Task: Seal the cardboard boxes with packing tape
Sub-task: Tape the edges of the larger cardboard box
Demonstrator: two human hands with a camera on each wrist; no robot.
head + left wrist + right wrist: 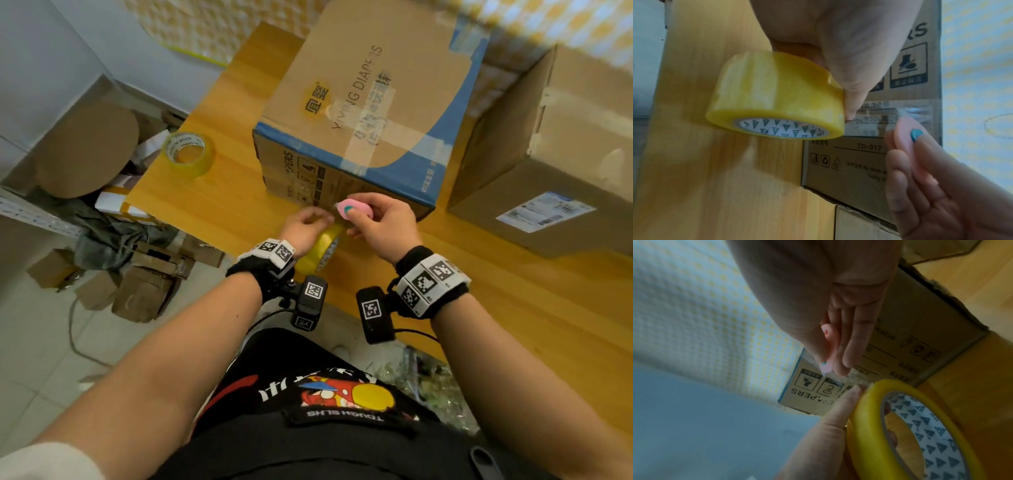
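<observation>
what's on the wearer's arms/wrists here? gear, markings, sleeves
Bare forearms, no sleeves in view. Each wrist carries a black band topped with white blocks printed with black square fiducial tags: left wristband, right wristband. A black tagged camera hangs under each wrist; a thin black cable leaves the right one.

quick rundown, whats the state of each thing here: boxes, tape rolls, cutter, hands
diaper box: flaps shut, taped across the top, a strip down its near side
plain box: closed, standing to the right
held tape roll: gripped on edge, strip stretched to the box
spare tape roll: lying flat on the table
pink cutter: held at the strip
left hand: grips the roll
right hand: pinches the cutter
</observation>
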